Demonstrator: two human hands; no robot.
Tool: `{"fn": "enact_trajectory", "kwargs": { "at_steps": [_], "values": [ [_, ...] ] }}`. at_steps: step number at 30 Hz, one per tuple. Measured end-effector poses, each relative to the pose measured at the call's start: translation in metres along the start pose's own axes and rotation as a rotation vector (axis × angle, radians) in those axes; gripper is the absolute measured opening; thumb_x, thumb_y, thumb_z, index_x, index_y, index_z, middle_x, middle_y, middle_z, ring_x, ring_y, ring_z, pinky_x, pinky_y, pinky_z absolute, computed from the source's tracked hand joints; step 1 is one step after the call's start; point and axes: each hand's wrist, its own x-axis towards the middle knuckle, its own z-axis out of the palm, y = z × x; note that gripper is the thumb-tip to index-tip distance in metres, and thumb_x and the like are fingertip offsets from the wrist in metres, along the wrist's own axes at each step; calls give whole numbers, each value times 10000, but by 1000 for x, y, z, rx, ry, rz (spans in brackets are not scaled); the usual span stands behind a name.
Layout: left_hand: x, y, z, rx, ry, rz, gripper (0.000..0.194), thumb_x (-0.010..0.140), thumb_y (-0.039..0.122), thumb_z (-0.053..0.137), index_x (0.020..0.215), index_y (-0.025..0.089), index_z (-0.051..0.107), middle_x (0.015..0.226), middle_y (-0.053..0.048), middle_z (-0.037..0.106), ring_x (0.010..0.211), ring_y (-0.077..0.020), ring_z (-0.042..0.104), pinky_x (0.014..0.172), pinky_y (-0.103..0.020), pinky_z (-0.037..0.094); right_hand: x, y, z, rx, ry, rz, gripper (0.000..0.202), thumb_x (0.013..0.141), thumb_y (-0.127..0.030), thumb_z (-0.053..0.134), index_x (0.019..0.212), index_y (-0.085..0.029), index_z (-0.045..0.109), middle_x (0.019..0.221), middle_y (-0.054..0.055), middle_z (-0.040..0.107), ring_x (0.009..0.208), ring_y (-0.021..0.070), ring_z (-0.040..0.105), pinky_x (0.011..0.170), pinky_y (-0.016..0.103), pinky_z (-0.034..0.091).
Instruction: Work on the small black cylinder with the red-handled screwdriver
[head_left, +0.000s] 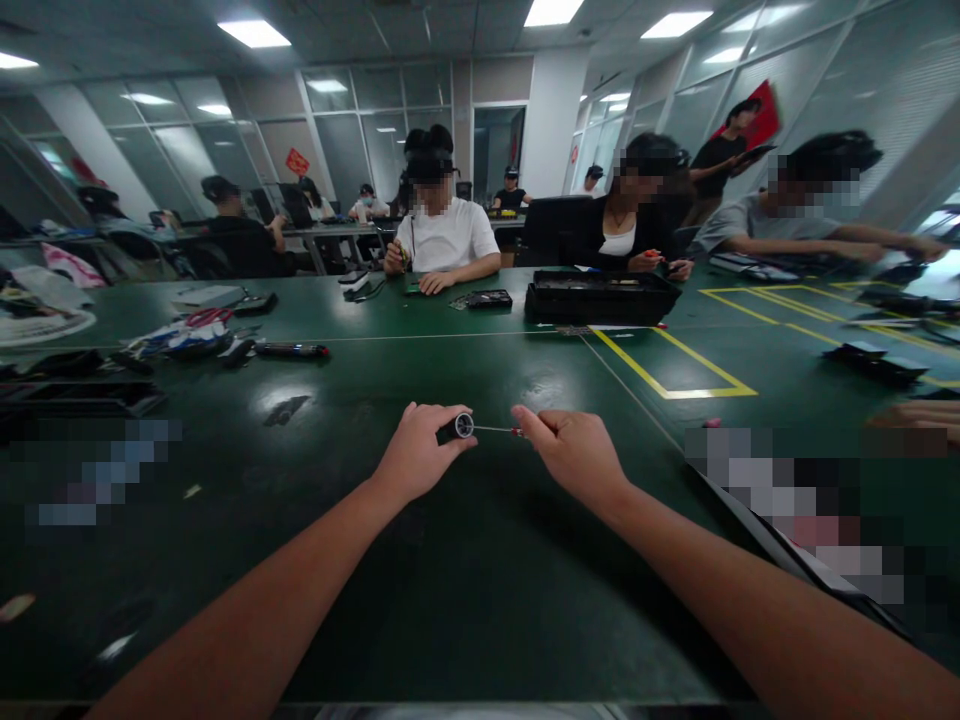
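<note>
Green table [420,600], glossy under ceiling lights [253,34], extends across a shared workroom. On its far side, a person in a white shirt [454,240] is seated near a black box [600,303]; yellow tape [705,393] is laid to the right, apparently to mark off an area.

In the foreground, a dark cylinder [464,426] is gripped from the side between the thumb and fingers of the left hand [416,450]. Its round, pale-rimmed end is turned toward the viewer, presumably so that the inside can be seen. By the right hand [581,455], a thin tool [495,430] is held at its red end, with the fingers curled in and the thumb extended along the near side. The shaft is kept nearly level and pointed at the cylinder, probably for control of the tip; whether the tip is inserted or merely touching cannot be told. Both items are held above the table, between the hands, where both forearms can be kept low and steady. Loose items [292,350] are gathered at the left, well apart from the hands.
</note>
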Motion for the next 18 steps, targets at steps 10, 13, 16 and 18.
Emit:
{"fn": "enact_trajectory", "kwargs": {
  "at_steps": [10, 13, 16, 18],
  "values": [
    [0, 0, 0, -15, -19, -11, 327, 877, 358, 706, 1192, 276, 677, 1074, -27, 707, 984, -252, 598, 986, -468, 428, -2, -3, -2, 25, -9, -19, 487, 926, -572, 540, 610, -214, 636, 512, -12, 563, 474, 138, 498, 501, 290, 303],
    [-1, 0, 1, -21, -18, -11, 322, 878, 356, 705, 1190, 276, 676, 1081, -29, 708, 986, -250, 598, 983, -463, 426, -4, -3, -1, 113, -29, -11, 395, 934, -533, 557, 700, -220, 620, 574, -15, 600, 508, 144, 530, 508, 282, 341],
    [0, 0, 2, -20, -28, 7, 305, 869, 350, 718, 1164, 281, 682, 1071, -22, 710, 988, -247, 601, 1013, -475, 404, -5, -2, 0, 172, -38, -42, 284, 950, -465, 557, 810, -228, 625, 646, -13, 625, 570, 157, 564, 538, 282, 376],
    [0, 0, 2, -8, -34, 18, 282, 862, 341, 728, 1135, 282, 690, 1057, -19, 714, 984, -248, 607, 1011, -476, 402, -4, -1, 1, 188, -49, -76, 237, 961, -422, 542, 851, -230, 625, 694, -4, 641, 626, 170, 589, 575, 292, 403]
  ]
}}
